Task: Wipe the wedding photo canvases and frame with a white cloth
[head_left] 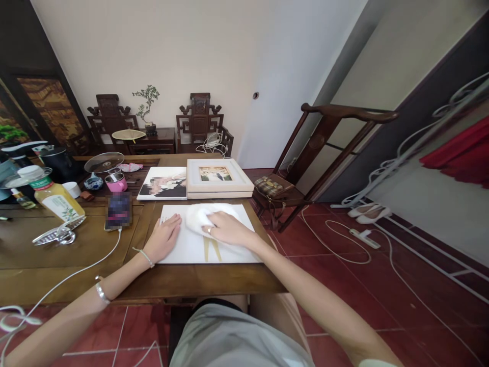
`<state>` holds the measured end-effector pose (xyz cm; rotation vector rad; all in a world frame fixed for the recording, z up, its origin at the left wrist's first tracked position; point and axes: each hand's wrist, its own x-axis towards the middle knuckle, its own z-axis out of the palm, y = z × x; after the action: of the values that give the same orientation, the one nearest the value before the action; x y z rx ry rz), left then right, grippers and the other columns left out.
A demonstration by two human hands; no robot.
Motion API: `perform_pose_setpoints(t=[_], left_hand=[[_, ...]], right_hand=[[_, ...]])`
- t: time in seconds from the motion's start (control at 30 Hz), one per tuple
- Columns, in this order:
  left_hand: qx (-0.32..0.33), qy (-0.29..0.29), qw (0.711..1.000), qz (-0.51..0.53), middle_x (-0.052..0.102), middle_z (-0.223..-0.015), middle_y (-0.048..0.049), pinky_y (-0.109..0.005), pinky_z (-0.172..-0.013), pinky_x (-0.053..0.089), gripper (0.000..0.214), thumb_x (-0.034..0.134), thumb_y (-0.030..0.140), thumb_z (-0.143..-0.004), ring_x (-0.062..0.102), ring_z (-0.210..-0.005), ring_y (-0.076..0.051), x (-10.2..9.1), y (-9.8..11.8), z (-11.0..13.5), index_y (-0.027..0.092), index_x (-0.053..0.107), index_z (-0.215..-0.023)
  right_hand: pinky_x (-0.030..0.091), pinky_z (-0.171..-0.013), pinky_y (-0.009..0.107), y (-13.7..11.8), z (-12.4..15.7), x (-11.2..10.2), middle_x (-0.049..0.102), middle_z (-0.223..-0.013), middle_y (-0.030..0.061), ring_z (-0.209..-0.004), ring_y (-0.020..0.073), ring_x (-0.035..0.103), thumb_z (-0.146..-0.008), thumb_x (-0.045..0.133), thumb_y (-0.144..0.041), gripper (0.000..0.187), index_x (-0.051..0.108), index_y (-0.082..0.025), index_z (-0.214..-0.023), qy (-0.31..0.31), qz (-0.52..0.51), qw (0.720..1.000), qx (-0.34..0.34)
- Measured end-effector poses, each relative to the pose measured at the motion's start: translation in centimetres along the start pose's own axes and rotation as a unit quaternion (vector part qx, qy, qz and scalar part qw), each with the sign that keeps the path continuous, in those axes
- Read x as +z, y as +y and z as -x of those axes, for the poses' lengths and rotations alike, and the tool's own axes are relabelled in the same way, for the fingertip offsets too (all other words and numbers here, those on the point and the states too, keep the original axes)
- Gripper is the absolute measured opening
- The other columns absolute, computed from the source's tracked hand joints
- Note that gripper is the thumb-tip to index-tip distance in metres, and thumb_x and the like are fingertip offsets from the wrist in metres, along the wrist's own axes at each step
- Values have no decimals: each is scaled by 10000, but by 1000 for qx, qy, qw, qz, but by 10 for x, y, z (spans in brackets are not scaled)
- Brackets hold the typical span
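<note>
Loosely curled right hand (228, 230) fingers on cloth (198, 215)

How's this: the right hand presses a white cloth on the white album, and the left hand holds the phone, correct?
No. In the head view the left hand lies flat on the left edge of the white album; the phone lies apart on the table. The right hand does press the white cloth.

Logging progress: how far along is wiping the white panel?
No finished part is tellable. In hand: the right hand presses a white cloth on the white panel; the left hand steadies its left edge. Possibly left: the photo print and framed photo lying beyond.
</note>
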<state>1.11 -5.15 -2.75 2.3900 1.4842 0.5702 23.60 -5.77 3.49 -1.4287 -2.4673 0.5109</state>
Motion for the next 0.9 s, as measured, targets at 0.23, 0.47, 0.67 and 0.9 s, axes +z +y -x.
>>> perform_pose_setpoints(t=[0.23, 0.47, 0.67, 0.9], left_hand=[[24, -23, 997, -67, 399, -1450, -96, -608, -1078, 196, 432, 288, 266, -945, 321, -1363, -250, -1, 4, 3, 188, 440, -1342], [46, 5, 996, -79, 535, -1331, -86, -592, -1066, 239, 381, 354, 244, -920, 453, -1255, -280, -1, 3, 2, 214, 522, -1261], [57, 14, 996, -68, 577, -1273, -84, -557, -1078, 244, 361, 364, 223, -909, 497, -1203, -270, -2, 5, 3, 211, 562, -1210], [25, -17, 998, -54, 412, -1440, -111, -594, -1087, 181, 437, 340, 278, -914, 344, -1348, -271, -1, 4, 3, 197, 461, -1326]], right_hand=[[436, -767, 295, -6, -64, 2, 658, -1043, 71, -910, 229, 587, -833, 463, -320, 210, 596, -168, -887, 42, -204, 977, 39], [459, -731, 289, -24, -107, 14, 685, -976, 93, -824, 221, 601, -816, 535, -394, 289, 611, -134, -916, -3, -211, 978, -7], [452, -812, 324, -31, -105, 9, 677, -1029, 113, -906, 260, 599, -830, 516, -514, 404, 602, -149, -981, -27, -191, 981, -17], [450, -848, 337, 9, -70, -17, 659, -1074, 104, -954, 245, 591, -860, 477, -530, 436, 610, -145, -1015, -23, -204, 979, 16]])
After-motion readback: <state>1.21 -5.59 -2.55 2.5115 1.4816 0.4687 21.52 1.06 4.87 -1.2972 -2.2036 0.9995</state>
